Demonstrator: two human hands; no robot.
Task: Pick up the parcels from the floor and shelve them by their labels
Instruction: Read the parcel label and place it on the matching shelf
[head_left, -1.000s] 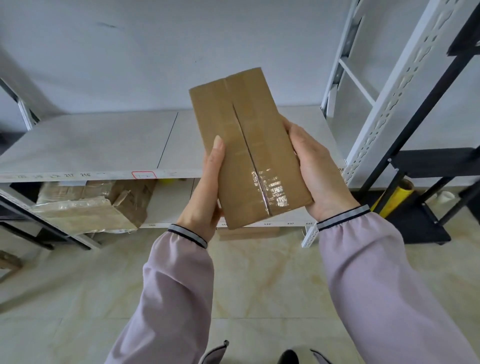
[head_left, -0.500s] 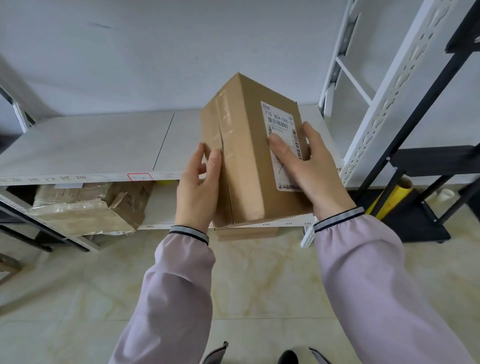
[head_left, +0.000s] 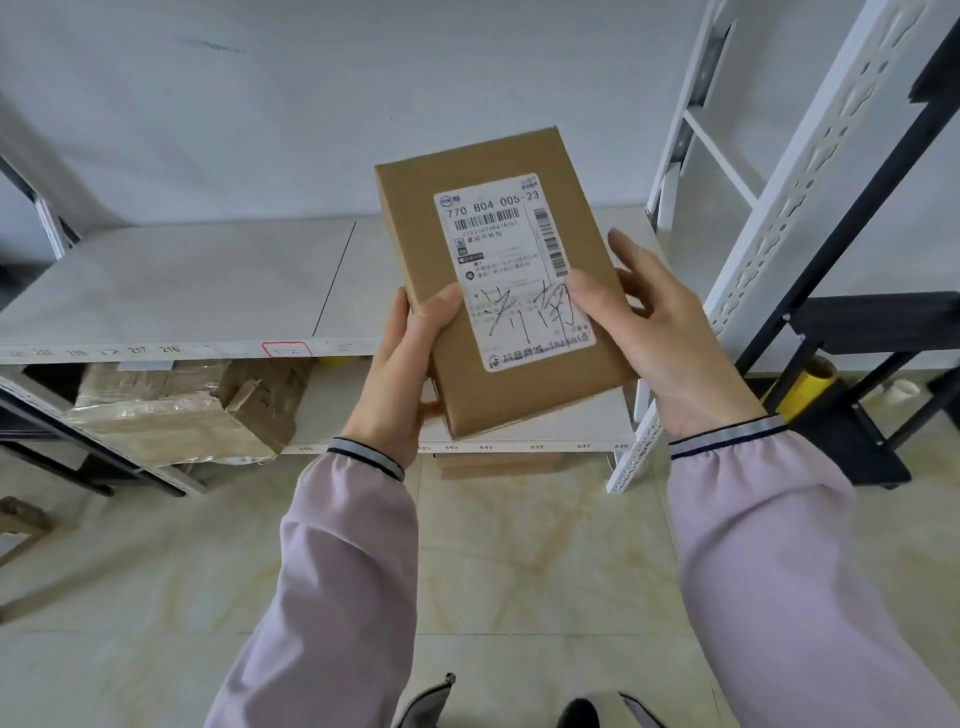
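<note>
A small brown cardboard parcel (head_left: 415, 249) is held up in front of me, its white shipping label (head_left: 511, 270) facing me. The label reads "770 B04 005-23" and carries black handwriting. My left hand (head_left: 400, 379) grips the parcel's lower left edge, thumb on the front. My right hand (head_left: 660, 338) holds the right side, thumb pressed on the label. The white shelf (head_left: 182, 286) lies behind the parcel, with number tags along its front edge.
A battered taped carton (head_left: 176, 415) sits on the lower shelf at left. Another flat box (head_left: 498, 465) lies under the lower shelf on the tiled floor. A white perforated upright (head_left: 795, 208) and a black frame (head_left: 852, 364) with a yellow roll (head_left: 802, 387) stand at right.
Both hands turned the parcel over: first its taped seam faced me, then its side edge, now the labelled face. The hands shifted their grip to the lower corners.
</note>
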